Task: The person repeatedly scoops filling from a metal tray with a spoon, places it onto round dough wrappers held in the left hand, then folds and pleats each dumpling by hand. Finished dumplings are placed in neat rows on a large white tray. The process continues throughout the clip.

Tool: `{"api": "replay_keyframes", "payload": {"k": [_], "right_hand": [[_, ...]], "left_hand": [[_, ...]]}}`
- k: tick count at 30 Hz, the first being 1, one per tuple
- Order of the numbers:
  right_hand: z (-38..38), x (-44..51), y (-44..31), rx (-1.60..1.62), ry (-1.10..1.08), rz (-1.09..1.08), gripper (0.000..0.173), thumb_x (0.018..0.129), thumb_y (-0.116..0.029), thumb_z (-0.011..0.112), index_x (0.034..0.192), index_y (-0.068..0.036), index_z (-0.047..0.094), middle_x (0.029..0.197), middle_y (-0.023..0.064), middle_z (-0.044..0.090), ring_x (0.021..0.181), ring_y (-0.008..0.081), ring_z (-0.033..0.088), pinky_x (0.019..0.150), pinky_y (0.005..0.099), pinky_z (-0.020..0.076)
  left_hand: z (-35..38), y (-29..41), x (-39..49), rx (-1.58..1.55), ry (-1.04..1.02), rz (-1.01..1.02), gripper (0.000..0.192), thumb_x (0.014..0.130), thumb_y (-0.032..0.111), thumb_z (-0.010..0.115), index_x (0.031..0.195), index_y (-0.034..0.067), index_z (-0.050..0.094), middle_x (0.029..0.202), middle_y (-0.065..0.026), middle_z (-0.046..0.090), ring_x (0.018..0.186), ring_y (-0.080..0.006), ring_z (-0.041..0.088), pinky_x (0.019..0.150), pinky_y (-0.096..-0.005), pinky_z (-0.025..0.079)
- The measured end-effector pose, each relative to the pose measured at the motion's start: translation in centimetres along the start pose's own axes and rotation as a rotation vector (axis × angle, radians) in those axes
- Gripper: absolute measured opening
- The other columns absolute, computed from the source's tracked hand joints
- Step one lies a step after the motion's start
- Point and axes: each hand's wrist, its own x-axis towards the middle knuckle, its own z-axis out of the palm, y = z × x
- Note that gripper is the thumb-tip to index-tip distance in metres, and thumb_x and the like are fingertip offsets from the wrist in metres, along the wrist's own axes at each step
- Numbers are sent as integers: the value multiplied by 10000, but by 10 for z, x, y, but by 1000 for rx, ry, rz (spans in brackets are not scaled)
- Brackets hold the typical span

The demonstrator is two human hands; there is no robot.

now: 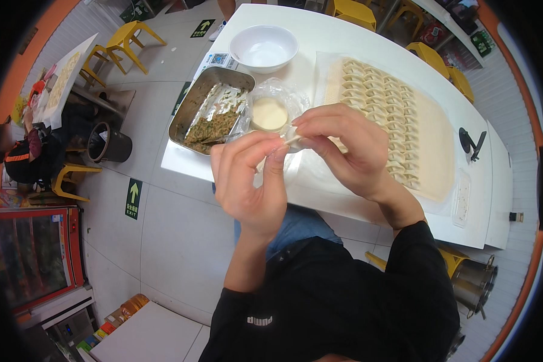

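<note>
Between my left hand (252, 176) and my right hand (350, 147), a small dough dumpling (293, 140) is pinched by the fingertips of both, above the near edge of the white table. Just beyond it, a stack of round dough wrappers (269, 114) sits in clear plastic. To the left of the wrappers stands a metal tray (176, 122) of minced filling (212, 126) with a utensil lying in it. Behind my right hand, rows of folded dumplings (393, 108) lie on a mat (432, 149); the hand and forearm hide some of them.
A white bowl (264, 47) stands behind the tray. At the table's right are a black stand (472, 144) and a clear plastic lid (462, 201). Yellow stools (133, 38) and a bin (110, 142) stand on the floor. A person (22, 156) sits at another table, far left.
</note>
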Motion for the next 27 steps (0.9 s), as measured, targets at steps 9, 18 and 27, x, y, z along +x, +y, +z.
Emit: {"api": "replay_keyframes", "payload": {"k": [9,18,27], "right_hand": [[-4,0,-1,231,-37,250,130,847,76,650,970,35,653,969,128,670,781,159,667,651,248,563],[-56,-33,8,26,55,323,88,871,-17,671,957,0,677,915,46,684,726,87,631,609,214,488],[-238,-153,91,-531,358,610,102,898,-98,660,933,-2,660,868,46,677,696,117,609,602,243,508]], "left_hand": [[1,1,-3,-137,20,-151,118,804,-7,730,906,38,691,919,-60,683,775,-151,521,575,-243,388],[-6,7,-23,-166,-172,-219,429,805,-32,684,1222,7,590,1101,-81,653,763,-100,483,665,-201,399],[-25,4,-52,-188,-194,-243,374,895,73,660,1239,-33,558,1082,-115,649,774,-91,467,701,-200,385]]}}
